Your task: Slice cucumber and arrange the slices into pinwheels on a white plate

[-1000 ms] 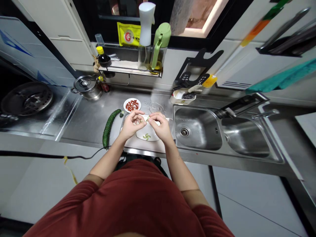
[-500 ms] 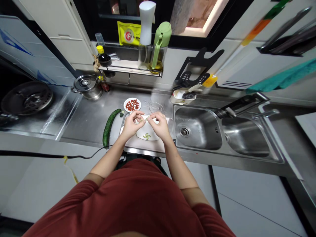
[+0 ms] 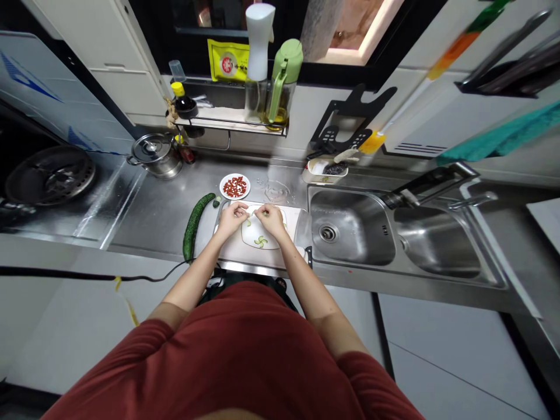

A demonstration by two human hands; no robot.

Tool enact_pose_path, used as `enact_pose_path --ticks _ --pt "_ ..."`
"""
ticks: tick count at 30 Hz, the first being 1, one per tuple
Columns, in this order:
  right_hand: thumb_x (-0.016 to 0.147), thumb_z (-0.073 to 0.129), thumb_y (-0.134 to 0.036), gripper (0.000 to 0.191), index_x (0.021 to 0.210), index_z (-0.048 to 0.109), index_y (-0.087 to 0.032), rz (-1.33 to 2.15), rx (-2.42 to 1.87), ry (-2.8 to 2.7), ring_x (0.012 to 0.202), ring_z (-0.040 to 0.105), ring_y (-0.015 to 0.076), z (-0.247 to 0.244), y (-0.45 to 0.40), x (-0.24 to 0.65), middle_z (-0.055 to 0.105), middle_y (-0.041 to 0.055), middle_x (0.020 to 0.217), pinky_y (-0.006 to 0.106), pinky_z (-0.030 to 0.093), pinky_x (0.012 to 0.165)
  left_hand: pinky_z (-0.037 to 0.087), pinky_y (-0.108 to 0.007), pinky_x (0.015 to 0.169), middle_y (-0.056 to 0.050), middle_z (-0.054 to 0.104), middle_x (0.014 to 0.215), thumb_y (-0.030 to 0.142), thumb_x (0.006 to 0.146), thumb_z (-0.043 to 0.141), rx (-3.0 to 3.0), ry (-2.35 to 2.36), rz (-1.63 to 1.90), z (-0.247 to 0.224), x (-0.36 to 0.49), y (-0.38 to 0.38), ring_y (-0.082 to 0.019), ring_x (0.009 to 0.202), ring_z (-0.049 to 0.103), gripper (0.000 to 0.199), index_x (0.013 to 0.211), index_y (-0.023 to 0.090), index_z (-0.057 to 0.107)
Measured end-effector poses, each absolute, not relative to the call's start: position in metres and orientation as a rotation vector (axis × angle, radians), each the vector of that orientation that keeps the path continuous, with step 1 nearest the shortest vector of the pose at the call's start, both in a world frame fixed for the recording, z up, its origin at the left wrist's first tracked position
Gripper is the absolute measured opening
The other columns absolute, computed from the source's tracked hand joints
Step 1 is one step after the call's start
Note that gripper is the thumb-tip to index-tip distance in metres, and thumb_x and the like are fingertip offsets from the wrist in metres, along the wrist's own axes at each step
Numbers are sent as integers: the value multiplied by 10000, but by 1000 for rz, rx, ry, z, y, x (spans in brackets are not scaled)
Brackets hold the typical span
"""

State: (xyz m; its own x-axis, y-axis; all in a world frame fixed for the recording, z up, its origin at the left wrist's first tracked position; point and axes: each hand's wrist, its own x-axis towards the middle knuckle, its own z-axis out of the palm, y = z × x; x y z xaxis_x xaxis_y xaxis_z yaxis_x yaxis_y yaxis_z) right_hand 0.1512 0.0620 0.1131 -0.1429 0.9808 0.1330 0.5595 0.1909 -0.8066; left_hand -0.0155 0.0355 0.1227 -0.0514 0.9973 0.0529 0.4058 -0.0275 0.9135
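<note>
Over the far part of a white plate my two hands work close together. My left hand has its thumb and fingers pinched at the plate's far left; what is in the pinch is too small to make out. A bit of green shows among the bent fingers of my right hand, seemingly a thin cucumber slice. Just below the left fingertips lies another green slice. Near the plate's front edge, several cucumber slices form a pinwheel. The plate rests on a white cutting board.
A whole cucumber lies left of the board, with small cut ends beside it. Behind stands a dish of red pieces. A knife handle shows at the board's right, before the sink. A lidded pot is farther left.
My hands have moved slightly apart and lower, the right one shifting left. More of the plate's far part and a green slice near my left fingertips now show.
</note>
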Motion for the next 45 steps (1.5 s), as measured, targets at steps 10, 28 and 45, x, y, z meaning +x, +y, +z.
enact_pose_path --ticks 10,28,45 --pt "775 574 -286 131 712 642 -194 827 -1689 -1928 706 549 138 76 69 139 643 11 743 223 375 674 425 -221 640 8 645 721 220 696 594 1606 1781 741 73 -19 44 -121 641 574 222 909 203 655" --pt "837 532 -329 180 832 655 -198 756 -1880 -2084 795 557 148 50 68 132 656 42 894 214 359 633 423 -245 722 -52 680 813 188 757 541 1795 1860 509 63 -14 46 -156 742 592 193 884 175 687" --pt "862 512 -320 183 924 635 -199 703 -1935 -2159 902 543 187 51 67 128 635 71 972 246 379 687 423 -267 755 -60 660 829 174 738 541 1838 1916 406 63 -14 47 -178 800 581 211 900 175 677"
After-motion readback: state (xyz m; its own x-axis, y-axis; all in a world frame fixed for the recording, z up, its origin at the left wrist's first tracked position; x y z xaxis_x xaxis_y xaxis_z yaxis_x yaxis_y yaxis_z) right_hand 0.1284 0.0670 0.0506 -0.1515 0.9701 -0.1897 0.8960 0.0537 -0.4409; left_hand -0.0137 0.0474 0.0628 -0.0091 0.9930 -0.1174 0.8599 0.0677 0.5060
